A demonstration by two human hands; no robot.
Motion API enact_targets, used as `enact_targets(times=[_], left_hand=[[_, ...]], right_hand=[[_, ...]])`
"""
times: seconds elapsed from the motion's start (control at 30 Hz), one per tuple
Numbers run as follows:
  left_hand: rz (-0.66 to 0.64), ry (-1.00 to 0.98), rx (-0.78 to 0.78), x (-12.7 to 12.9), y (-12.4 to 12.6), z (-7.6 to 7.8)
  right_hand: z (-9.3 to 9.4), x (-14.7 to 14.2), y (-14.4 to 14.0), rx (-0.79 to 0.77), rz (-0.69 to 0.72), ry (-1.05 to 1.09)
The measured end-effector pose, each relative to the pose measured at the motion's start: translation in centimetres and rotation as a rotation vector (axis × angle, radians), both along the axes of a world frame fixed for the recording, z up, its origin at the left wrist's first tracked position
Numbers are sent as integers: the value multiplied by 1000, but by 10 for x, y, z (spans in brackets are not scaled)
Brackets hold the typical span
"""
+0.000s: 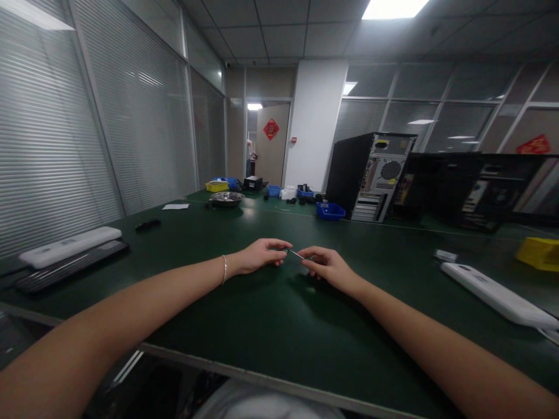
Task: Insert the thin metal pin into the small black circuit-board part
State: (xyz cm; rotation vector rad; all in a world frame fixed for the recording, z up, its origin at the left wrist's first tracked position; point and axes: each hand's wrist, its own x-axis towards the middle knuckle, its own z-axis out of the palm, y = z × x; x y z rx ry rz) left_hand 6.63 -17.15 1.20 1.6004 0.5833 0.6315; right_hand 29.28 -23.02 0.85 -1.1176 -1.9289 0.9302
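My left hand point(262, 255) and my right hand point(325, 265) meet over the green table point(244, 326), fingertips almost touching. Between them is a small thin metal piece point(296, 254), pinched at both ends by the fingers of each hand. It is too small to tell what it is. A bracelet is on my left wrist. Both forearms stretch out from the near table edge.
A black keyboard with a white bar point(70, 256) lies at the left. A white device point(493, 294) and a yellow bin point(539, 253) sit at the right. Computer towers point(371, 174), blue bins point(329, 210) and a metal bowl point(226, 199) stand at the back.
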Motion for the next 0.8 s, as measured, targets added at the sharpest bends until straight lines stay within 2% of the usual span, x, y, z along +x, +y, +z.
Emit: enact_targets(times=[0.27, 0.57, 0.8], left_hand=[[-56, -99, -136, -1, 6, -5], [-31, -40, -68, 1, -2, 0], [-24, -65, -93, 2, -1, -2]], right_hand=[[-1, 0, 0, 25, -10, -29], [-1, 0, 2, 33, 7, -21], [1, 0, -1, 32, -11, -1]])
